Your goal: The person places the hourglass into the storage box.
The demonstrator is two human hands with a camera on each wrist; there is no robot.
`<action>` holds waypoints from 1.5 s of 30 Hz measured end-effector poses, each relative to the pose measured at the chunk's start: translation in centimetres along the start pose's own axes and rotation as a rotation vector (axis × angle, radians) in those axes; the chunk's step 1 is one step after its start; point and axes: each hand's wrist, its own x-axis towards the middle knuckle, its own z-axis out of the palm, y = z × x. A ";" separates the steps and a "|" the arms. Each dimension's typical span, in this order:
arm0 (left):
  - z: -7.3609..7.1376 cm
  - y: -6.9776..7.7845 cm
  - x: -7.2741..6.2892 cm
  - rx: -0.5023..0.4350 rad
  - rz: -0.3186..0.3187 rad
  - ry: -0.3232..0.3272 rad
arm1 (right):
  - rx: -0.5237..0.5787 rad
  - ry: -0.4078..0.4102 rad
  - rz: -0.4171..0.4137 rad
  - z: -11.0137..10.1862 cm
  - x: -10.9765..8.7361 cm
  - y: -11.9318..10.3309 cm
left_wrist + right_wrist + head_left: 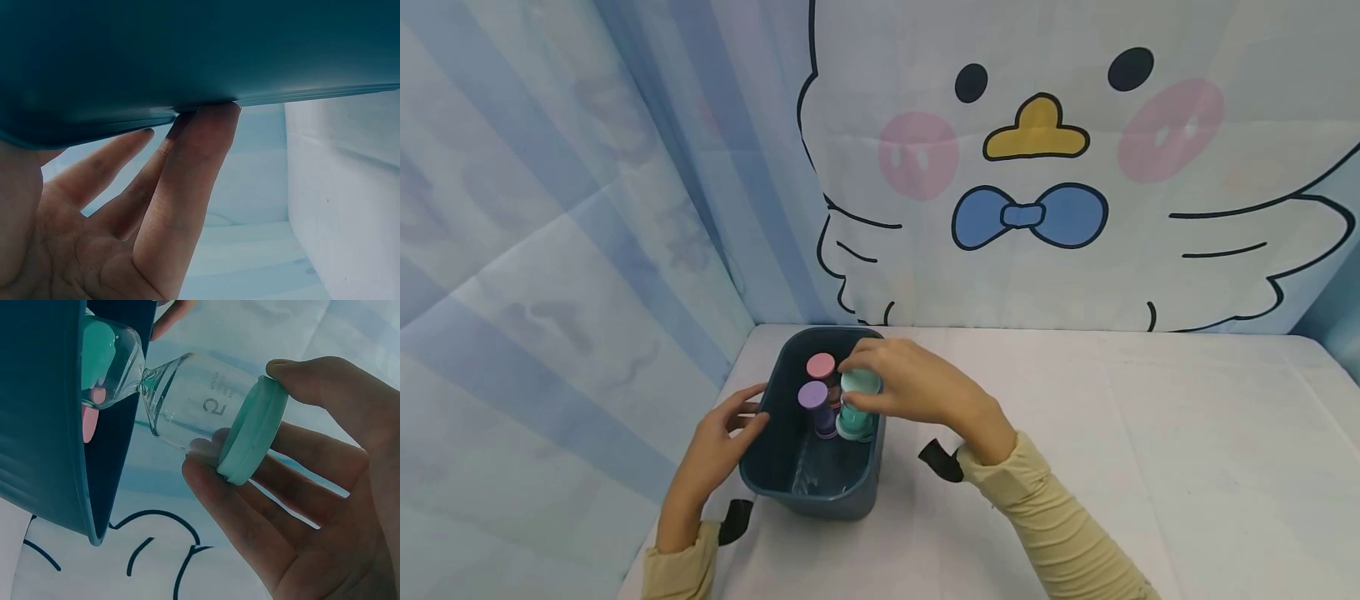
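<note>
A mint-capped sand timer (253, 434) with a "5" printed on its clear glass leans out of the dark blue bin (820, 502). My right hand (917, 383) pinches its top cap between thumb and fingers. Green sand shows in its lower bulb, inside the bin. Beside it in the bin stand a purple-capped timer (814, 396) and a pink-capped timer (821, 365). My left hand (711, 454) touches the bin's left side, its fingers extended against the outer wall (200, 69).
The bin stands near the back left of a white-covered table (1075, 467). A printed cloth backdrop (1037, 275) rises behind the table's far edge, and a blue-striped curtain (550, 292) hangs along the left.
</note>
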 end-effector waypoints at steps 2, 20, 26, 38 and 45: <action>0.0 0.0 0.0 0.001 0.000 0.001 | 0.016 -0.006 0.001 0.2 0.0 0.0; 0.1 0.0 0.1 0.008 0.001 0.008 | 0.100 -0.057 0.001 2.1 0.1 0.5; 0.1 0.0 0.0 0.013 -0.002 0.010 | 0.100 -0.072 -0.013 2.8 0.2 0.6; 0.1 -0.1 0.0 0.007 -0.005 0.009 | 0.092 -0.095 -0.022 4.3 0.6 0.8; 0.1 -0.2 0.1 0.011 -0.006 0.007 | 0.035 -0.129 -0.029 4.9 1.0 0.7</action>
